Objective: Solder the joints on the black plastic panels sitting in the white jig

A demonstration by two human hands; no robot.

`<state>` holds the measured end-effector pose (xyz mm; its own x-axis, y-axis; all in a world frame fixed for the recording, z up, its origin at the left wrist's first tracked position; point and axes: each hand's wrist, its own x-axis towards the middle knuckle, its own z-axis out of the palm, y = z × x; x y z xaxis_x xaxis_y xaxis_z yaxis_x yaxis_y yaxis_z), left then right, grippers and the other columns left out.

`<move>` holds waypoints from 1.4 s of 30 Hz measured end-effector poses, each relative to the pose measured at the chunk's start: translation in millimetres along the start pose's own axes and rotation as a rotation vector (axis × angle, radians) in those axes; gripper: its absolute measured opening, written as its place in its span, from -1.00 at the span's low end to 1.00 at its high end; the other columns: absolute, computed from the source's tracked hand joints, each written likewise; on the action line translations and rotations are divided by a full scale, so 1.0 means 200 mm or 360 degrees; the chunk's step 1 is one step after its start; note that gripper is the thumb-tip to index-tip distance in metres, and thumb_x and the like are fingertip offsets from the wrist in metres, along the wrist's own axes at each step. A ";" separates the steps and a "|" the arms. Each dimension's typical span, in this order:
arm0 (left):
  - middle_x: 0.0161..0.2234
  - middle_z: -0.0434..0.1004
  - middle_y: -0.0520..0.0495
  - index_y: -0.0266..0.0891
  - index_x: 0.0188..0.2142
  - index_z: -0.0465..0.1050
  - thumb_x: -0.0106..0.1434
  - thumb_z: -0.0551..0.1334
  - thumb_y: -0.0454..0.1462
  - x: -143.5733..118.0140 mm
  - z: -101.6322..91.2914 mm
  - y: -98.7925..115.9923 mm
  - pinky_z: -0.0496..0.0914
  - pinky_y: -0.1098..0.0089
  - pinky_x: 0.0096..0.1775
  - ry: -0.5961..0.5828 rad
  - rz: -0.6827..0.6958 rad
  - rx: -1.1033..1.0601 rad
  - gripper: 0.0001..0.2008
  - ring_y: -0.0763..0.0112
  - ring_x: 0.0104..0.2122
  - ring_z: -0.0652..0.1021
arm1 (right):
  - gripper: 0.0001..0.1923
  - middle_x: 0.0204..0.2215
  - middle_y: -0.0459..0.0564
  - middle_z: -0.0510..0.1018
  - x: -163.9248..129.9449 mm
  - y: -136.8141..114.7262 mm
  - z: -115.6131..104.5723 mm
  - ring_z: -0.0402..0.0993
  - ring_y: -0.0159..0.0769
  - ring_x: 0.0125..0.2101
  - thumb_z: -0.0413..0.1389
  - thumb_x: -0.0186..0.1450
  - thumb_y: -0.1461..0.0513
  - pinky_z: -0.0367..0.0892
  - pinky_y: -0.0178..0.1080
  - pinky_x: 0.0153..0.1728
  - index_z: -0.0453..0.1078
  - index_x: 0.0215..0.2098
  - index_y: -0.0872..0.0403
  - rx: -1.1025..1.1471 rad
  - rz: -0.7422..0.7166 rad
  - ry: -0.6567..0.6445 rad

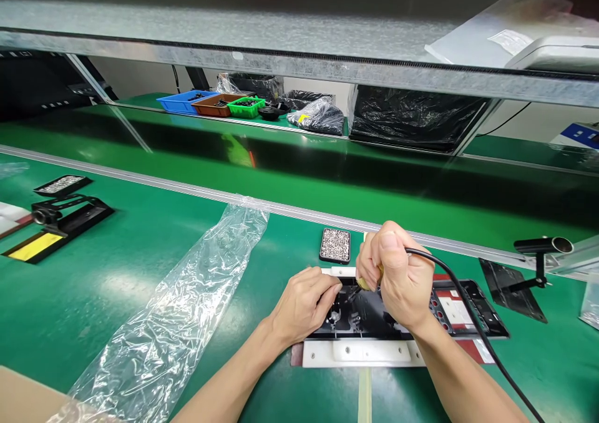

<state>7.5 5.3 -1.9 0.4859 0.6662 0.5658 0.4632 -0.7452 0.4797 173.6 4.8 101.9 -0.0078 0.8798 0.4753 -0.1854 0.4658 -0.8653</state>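
A long black plastic housing (374, 316) lies open side up in a white fixture (322, 353) on the green bench. My right hand (400, 276) is closed in a fist around a corded tool with a yellowish handle (363, 282). The tool's thin tip slants down and left into the housing; its black cable (461, 292) leaves by my thumb and runs down to the right. Over the housing's left end, my left hand (306, 304) has its fingers bent and pressed together near the tip. What they pinch, if anything, is hidden.
A black tray of small screws (335, 246) sits behind the fixture. Clear plastic film (187, 311) stretches across the bench at left. A black bracket (70, 217) stands far left, a black cylinder on a stand (543, 246) at right. Coloured bins (187, 102) line the back under a metal shelf (299, 67).
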 end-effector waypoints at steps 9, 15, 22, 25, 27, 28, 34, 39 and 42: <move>-0.42 0.52 -0.04 -0.26 -0.23 0.45 0.53 0.06 -0.32 0.00 -0.01 0.01 0.30 0.28 -0.31 0.0002 0.0015 -0.0001 -0.77 0.35 -0.43 0.42 | -0.60 -0.69 -0.22 0.24 0.00 -0.02 0.02 0.13 -0.50 -0.69 0.06 0.49 0.06 0.08 -0.34 -0.64 0.19 -0.48 0.03 0.0017 0.0045 0.0029; -0.40 0.52 -0.03 -0.25 -0.22 0.44 0.52 0.08 -0.34 0.00 -0.02 0.01 0.27 0.29 -0.29 -0.0012 0.0004 -0.0029 -0.80 0.35 -0.41 0.41 | -0.61 -0.69 -0.22 0.23 0.00 -0.02 0.01 0.12 -0.50 -0.69 0.04 0.50 0.09 0.09 -0.35 -0.64 0.18 -0.47 0.03 0.0006 0.0019 0.0020; -0.38 0.52 -0.03 -0.24 -0.20 0.43 0.52 0.08 -0.33 0.00 -0.01 0.01 0.26 0.28 -0.26 -0.0038 -0.0014 -0.0056 -0.82 0.34 -0.40 0.41 | -0.61 -0.68 -0.22 0.24 0.00 -0.02 0.01 0.13 -0.52 -0.69 0.03 0.51 0.10 0.08 -0.37 -0.65 0.18 -0.46 0.04 0.0024 0.0014 -0.0005; -0.37 0.53 -0.03 -0.25 -0.20 0.44 0.52 0.08 -0.33 0.00 -0.01 0.01 0.25 0.28 -0.27 -0.0041 -0.0017 -0.0056 -0.82 0.35 -0.40 0.40 | -0.61 -0.68 -0.22 0.23 0.00 -0.02 0.02 0.13 -0.52 -0.69 0.03 0.51 0.10 0.08 -0.37 -0.65 0.18 -0.46 0.04 0.0027 0.0015 -0.0002; -0.37 0.53 -0.03 -0.25 -0.20 0.43 0.52 0.09 -0.34 0.00 -0.01 0.01 0.25 0.28 -0.27 -0.0037 -0.0015 -0.0058 -0.82 0.35 -0.40 0.40 | -0.61 -0.68 -0.23 0.22 0.00 -0.02 0.02 0.12 -0.53 -0.69 0.04 0.51 0.10 0.07 -0.38 -0.66 0.18 -0.46 0.05 0.0033 0.0017 -0.0001; -0.37 0.53 -0.03 -0.25 -0.20 0.43 0.52 0.09 -0.34 -0.01 -0.01 0.01 0.25 0.28 -0.27 -0.0038 -0.0013 -0.0059 -0.82 0.35 -0.40 0.40 | -0.61 -0.68 -0.23 0.22 0.00 -0.02 0.02 0.13 -0.53 -0.69 0.04 0.51 0.10 0.07 -0.38 -0.66 0.18 -0.46 0.05 0.0033 0.0018 -0.0002; -0.41 0.49 -0.02 -0.26 -0.23 0.43 0.52 0.09 -0.34 0.00 -0.01 0.02 0.24 0.30 -0.28 -0.0016 -0.0005 -0.0048 -0.81 0.36 -0.41 0.39 | -0.62 -0.68 -0.22 0.25 -0.01 -0.01 0.01 0.17 -0.53 -0.69 0.04 0.51 0.12 0.11 -0.38 -0.65 0.18 -0.47 0.05 0.0020 0.0000 0.0001; -0.41 0.48 -0.02 -0.27 -0.23 0.44 0.52 0.08 -0.33 0.01 -0.01 0.01 0.26 0.30 -0.29 -0.0015 0.0000 -0.0043 -0.80 0.36 -0.42 0.39 | -0.61 -0.68 -0.21 0.25 -0.01 0.00 0.00 0.15 -0.53 -0.69 0.04 0.51 0.11 0.08 -0.37 -0.67 0.19 -0.47 0.05 0.0041 -0.0007 -0.0013; -0.42 0.46 -0.02 -0.27 -0.23 0.44 0.52 0.08 -0.33 0.01 0.00 0.01 0.25 0.30 -0.29 -0.0020 -0.0007 -0.0033 -0.79 0.35 -0.42 0.39 | -0.61 -0.67 -0.21 0.25 -0.01 0.00 -0.01 0.16 -0.52 -0.69 0.04 0.50 0.10 0.08 -0.36 -0.67 0.19 -0.47 0.05 0.0045 0.0005 -0.0017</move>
<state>8.2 5.6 0.1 0.4932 0.6698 0.5551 0.4501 -0.7425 0.4961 174.5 4.0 100.2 -0.0189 0.8802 0.4742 -0.2133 0.4598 -0.8620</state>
